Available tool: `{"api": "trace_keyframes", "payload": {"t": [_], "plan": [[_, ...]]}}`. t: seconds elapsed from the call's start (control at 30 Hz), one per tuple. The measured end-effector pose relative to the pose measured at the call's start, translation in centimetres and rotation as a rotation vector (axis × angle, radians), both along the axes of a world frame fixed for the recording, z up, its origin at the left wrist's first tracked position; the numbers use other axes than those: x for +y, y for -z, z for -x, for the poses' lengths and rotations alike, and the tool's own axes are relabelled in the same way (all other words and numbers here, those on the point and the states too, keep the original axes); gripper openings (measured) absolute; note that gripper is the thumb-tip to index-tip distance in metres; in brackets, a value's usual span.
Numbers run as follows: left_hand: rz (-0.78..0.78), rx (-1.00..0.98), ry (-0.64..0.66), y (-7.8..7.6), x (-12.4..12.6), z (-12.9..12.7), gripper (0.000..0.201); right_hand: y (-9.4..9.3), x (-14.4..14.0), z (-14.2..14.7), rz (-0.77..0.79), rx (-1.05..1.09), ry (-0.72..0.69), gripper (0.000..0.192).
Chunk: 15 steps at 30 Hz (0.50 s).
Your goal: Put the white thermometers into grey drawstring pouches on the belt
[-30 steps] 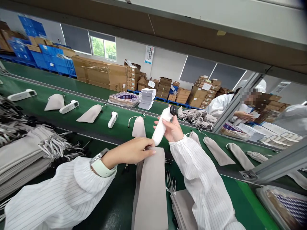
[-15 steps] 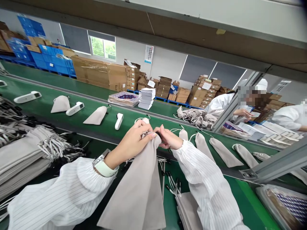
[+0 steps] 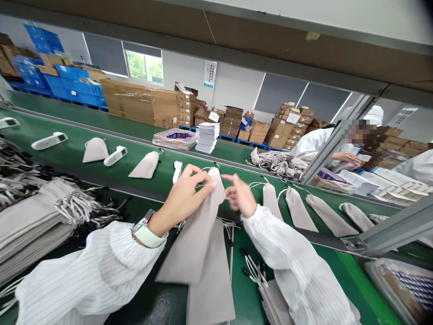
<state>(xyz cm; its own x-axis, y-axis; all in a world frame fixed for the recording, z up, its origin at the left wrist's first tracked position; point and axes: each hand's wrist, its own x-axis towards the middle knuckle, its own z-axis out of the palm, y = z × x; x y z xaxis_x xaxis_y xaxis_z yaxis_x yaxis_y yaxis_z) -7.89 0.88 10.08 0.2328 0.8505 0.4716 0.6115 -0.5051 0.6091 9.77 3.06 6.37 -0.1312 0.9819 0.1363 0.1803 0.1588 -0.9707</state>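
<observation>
Head-worn view, tilted, looking forward and down along a green conveyor belt (image 3: 77, 149).

The single camera sits at the person's head, close above the left hand (image 3: 184, 198) and right hand (image 3: 241, 196), both near the frame's middle with the sleeves filling the lower edge. It faces across the belt toward stacked cardboard boxes (image 3: 142, 104) and a window (image 3: 144, 67) on the far wall. The horizon slopes down to the right; an overhead beam (image 3: 270, 49) crosses the top. No second view shares the scene.

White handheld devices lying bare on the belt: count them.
4: device one at far left, device two, device three, device four beside the left hand. Pouches may hide more.
</observation>
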Motion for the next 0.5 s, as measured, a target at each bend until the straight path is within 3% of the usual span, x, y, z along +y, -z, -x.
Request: {"api": "trace_keyframes", "payload": {"t": [0.1, 0.17, 0.23, 0.33, 0.4, 0.47, 0.5], "plan": [[0.301, 0.153, 0.135, -0.8, -0.7, 0.2, 0.035, 0.2, 2.9, -4.7, -0.281, -0.138, 0.437, 0.051], [0.508, 0.181, 0.329, -1.3, -1.5, 0.0, 0.038, 0.6, 4.2, -6.9, -0.291, -0.214, 0.513, 0.046], [0.555, 0.040, 0.400, -1.7, -2.2, -0.2, 0.037, 1.0, 4.2, -6.9, -0.236, -0.165, 0.405, 0.049], [0.385, -0.281, 0.285, -2.0, -2.6, -0.6, 0.032, 1.2, 1.7, -2.7, -0.227, -0.008, -0.076, 0.063], [0.219, -0.382, 0.211, -2.1, -2.6, -0.8, 0.030, 1.0, -0.5, 0.9, -0.276, 0.022, -0.378, 0.078], [0.088, -0.381, 0.202, -1.9, -2.4, -1.0, 0.028, 0.5, -1.6, 2.9, -0.335, 0.026, -0.386, 0.076], [0.034, -0.353, 0.196, -1.8, -2.3, -1.1, 0.027, 0.2, -1.5, 2.8, -0.375, 0.030, -0.286, 0.072]]}}
